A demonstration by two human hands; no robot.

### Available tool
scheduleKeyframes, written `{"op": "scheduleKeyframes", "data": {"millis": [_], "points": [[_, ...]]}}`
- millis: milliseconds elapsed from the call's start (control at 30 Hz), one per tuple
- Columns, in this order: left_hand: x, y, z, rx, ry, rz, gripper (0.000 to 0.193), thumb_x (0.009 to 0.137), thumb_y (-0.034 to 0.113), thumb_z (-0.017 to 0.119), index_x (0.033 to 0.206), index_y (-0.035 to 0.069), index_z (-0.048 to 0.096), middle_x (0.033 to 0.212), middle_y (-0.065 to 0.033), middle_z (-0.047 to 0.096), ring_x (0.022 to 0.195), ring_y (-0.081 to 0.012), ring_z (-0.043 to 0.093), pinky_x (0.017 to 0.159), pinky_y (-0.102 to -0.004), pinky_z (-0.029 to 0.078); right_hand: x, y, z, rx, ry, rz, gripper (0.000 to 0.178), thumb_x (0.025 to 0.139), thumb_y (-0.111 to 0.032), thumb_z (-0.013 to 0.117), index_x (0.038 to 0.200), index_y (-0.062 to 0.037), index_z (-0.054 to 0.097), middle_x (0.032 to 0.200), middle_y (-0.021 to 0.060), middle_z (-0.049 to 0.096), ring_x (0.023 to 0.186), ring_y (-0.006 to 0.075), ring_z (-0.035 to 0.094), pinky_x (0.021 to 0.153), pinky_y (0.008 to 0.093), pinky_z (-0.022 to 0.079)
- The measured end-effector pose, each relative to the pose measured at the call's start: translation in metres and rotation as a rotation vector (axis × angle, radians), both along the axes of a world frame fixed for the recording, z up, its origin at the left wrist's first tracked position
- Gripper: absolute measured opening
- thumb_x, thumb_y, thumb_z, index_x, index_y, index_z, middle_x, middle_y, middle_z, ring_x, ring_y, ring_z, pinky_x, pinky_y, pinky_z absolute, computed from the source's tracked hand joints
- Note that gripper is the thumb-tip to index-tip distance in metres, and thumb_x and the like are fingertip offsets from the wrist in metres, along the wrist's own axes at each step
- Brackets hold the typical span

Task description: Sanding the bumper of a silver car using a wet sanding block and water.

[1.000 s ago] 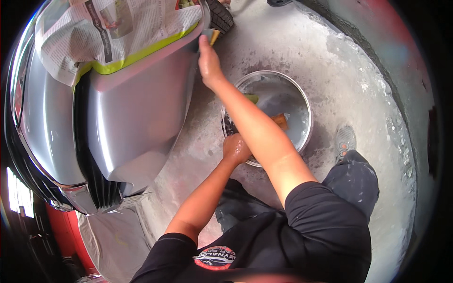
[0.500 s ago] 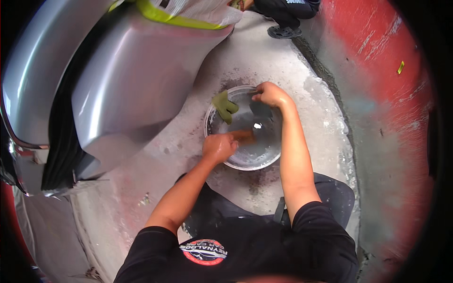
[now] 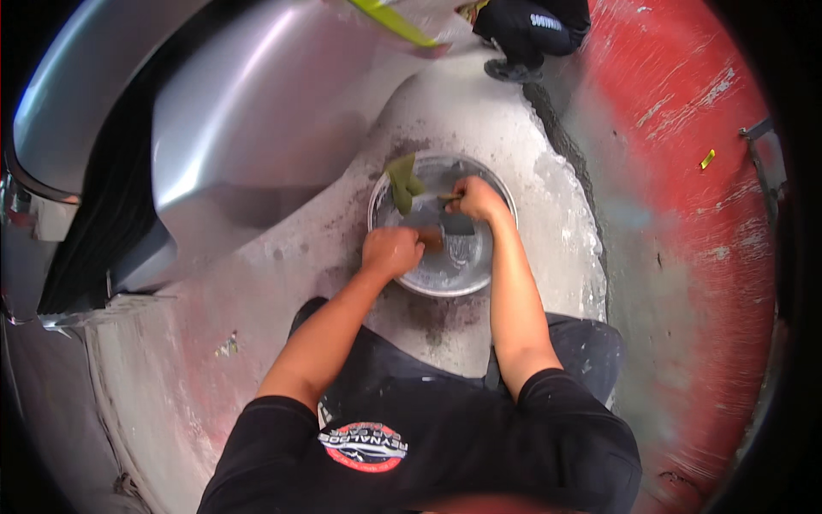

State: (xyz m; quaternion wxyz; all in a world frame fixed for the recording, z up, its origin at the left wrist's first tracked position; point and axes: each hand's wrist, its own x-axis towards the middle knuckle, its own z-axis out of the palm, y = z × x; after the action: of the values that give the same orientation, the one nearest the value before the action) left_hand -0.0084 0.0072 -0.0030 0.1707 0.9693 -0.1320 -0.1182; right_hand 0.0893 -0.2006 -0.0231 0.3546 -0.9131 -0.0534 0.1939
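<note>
A round metal basin point(image 3: 383, 270) of water stands on the concrete floor in front of me. My left hand point(image 3: 392, 251) is closed at its near left rim, gripping a brownish-orange flat piece point(image 3: 431, 238) that extends over the water. My right hand point(image 3: 476, 200), inside the far right part, pinches a thin olive-edged sheet point(image 3: 450, 197) that looks like sandpaper. Below it a dark grey patch point(image 3: 458, 224) shows; whether it is the sheet's face or a reflection I cannot tell. A folded olive piece point(image 3: 402, 182) hangs over the basin's far left rim.
Silver car body panels point(image 3: 248, 111) with a black gap between them fill the left side. A red, scratched surface point(image 3: 711, 223) curves along the right. At the far edge another person's dark-clothed leg and shoe point(image 3: 514, 70) show, near a yellow-green strip point(image 3: 394, 21).
My right hand has moved from the far right rim inward and nearer with the sheet. The left hand has shifted slightly, still holding the brownish-orange piece. The view has also shifted.
</note>
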Motion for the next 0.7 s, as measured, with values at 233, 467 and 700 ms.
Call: {"op": "scheduleKeyframes", "data": {"millis": [233,467,700], "points": [[0.001,0.001,0.001,0.01,0.003,0.011,0.028,0.082,0.036,0.063,0.081,0.009,0.069,0.082,-0.0139,0.069,0.081,-0.0327,0.066,0.073,-0.0451,0.052,0.001,0.004,0.009,-0.129,0.12,0.061,0.032,0.068,-0.018,0.082,0.09,-0.0015,0.067,0.085,0.0161,0.068,0.082,0.029,0.064,0.074,0.0397,0.049],[0.004,-0.002,0.003,0.031,0.026,0.002,0.03,0.083,0.039,0.064,0.084,0.01,0.069,0.082,-0.0136,0.069,0.081,-0.0333,0.066,0.073,-0.0453,0.052,-0.002,0.001,0.014,0.123,0.188,-0.049,0.023,0.081,-0.026,0.074,0.083,-0.0051,0.063,0.067,0.0026,0.055,0.055,0.0134,0.052,0.047,0.0297,0.041],[0.004,0.001,0.009,-0.218,-0.171,0.1,0.034,0.085,0.043,0.064,0.08,0.009,0.063,0.082,-0.013,0.068,0.079,-0.0337,0.066,0.069,-0.0457,0.051,-0.011,0.0,0.025,0.705,0.258,-0.14,0.018,0.083,-0.025,0.073,0.085,-0.0102,0.064,0.068,-0.0061,0.054,0.051,0.0051,0.045,0.046,0.0247,0.041]]}}
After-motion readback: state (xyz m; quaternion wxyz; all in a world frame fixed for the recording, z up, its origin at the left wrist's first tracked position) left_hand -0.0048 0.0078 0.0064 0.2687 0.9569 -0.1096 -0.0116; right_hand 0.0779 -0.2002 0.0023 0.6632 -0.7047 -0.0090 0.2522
